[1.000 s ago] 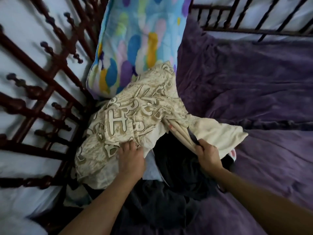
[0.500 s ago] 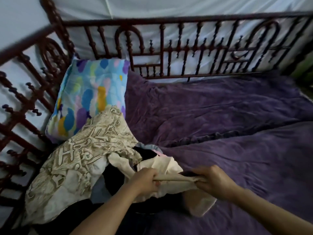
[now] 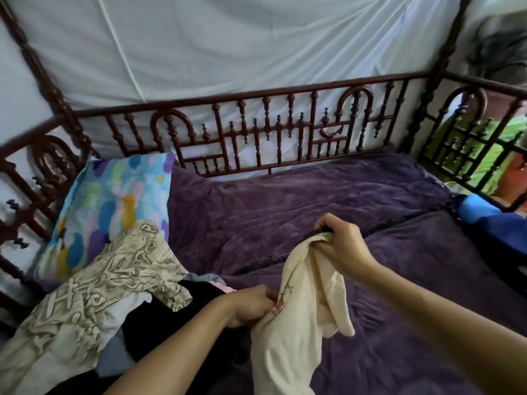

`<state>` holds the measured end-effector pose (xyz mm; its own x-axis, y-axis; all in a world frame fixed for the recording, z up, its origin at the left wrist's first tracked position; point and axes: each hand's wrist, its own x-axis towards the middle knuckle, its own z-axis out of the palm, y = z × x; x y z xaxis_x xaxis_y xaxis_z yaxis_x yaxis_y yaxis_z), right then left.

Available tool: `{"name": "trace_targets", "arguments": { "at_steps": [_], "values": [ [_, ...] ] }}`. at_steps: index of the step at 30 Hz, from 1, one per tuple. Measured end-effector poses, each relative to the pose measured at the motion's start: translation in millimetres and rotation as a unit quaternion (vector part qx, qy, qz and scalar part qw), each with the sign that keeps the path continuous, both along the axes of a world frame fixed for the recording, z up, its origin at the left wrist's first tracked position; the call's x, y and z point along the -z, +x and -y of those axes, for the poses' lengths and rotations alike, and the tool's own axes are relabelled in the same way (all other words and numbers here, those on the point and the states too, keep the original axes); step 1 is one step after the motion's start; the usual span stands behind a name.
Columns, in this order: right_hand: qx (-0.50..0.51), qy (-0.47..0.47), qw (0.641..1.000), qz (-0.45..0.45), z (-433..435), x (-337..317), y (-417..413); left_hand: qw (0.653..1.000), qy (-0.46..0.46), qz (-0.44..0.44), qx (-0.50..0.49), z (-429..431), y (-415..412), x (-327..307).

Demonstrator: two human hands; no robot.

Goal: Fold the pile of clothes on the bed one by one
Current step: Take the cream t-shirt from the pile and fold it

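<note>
**Garment in both hands, fold not yet begun**

Step in hand, as I judge it: one piece is picked out and is being sorted for its edges. The cream garment (image 3: 302, 303) hangs bunched between the hands, over the purple blanket (image 3: 313, 212) and just right of the pile (image 3: 171, 317). The left hand (image 3: 251, 309) is low, its fingers curled and pinching the cloth at a red-printed edge. The right hand (image 3: 339, 246) is higher and further out, its fingers clenched round a gathered end of the same piece.

The next move likely calls for finding two matching corners or the shoulders. After that the piece wants shaking out and laying flat on the bare stretch of blanket to the right. Soft, limp cloth like this will sag and twist unless held taut.

No basket or box is in view. The bed itself, fenced by its carved wooden rail (image 3: 256, 129), is the only holder. It carries the pile, topped by a patterned beige cloth (image 3: 94, 295) over dark clothes (image 3: 176, 317). It also carries a colourful pillow (image 3: 114, 206) in the left corner and a blue bundle (image 3: 484, 218) at the far right.
</note>
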<state>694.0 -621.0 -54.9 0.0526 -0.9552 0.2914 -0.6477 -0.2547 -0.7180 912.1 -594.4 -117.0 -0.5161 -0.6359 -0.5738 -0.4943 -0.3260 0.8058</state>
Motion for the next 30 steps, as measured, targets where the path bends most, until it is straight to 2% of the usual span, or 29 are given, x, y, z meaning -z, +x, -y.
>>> {"name": "trace_targets", "arguments": {
  "at_steps": [3,5,7,9,11,14,16,18,21,23,26,28,30],
  "values": [
    [0.019,0.002,1.000,0.000,2,-10,-24,0.986,-0.130,-0.004,-0.106,8,-6,-18],
    [0.030,0.017,0.999,-0.020,3,-16,-43,0.948,-0.226,-0.002,-0.223,17,2,-33],
    [0.029,0.039,0.997,-0.064,3,-18,-58,0.921,-0.262,-0.042,-0.284,24,11,-56],
    [0.025,0.057,0.990,-0.125,3,-18,-66,0.927,-0.293,-0.034,-0.232,25,18,-82],
    [0.034,0.066,0.984,-0.163,6,-20,-68,0.949,-0.278,-0.030,-0.148,21,19,-101],
    [0.061,0.037,0.988,-0.137,13,-33,-67,0.966,-0.239,-0.034,-0.097,16,24,-111],
    [0.055,0.001,0.993,-0.108,17,-46,-66,0.955,-0.275,0.024,-0.107,19,33,-112],
    [0.009,-0.010,0.995,-0.100,19,-59,-64,0.917,-0.360,0.101,-0.136,23,41,-119],
    [-0.098,0.044,0.986,-0.124,16,-78,-60,0.863,-0.450,0.103,-0.206,30,56,-139],
    [-0.152,0.089,0.982,-0.065,12,-87,-55,0.838,-0.479,0.103,-0.243,38,69,-152],
    [-0.140,0.076,0.986,0.046,8,-94,-47,0.836,-0.464,0.062,-0.286,48,84,-165],
    [-0.070,0.026,0.996,0.054,9,-96,-44,0.848,-0.428,0.002,-0.313,51,89,-168],
    [0.002,-0.007,1.000,0.019,12,-95,-46,0.857,-0.412,-0.030,-0.309,51,89,-171]
  ]
}}
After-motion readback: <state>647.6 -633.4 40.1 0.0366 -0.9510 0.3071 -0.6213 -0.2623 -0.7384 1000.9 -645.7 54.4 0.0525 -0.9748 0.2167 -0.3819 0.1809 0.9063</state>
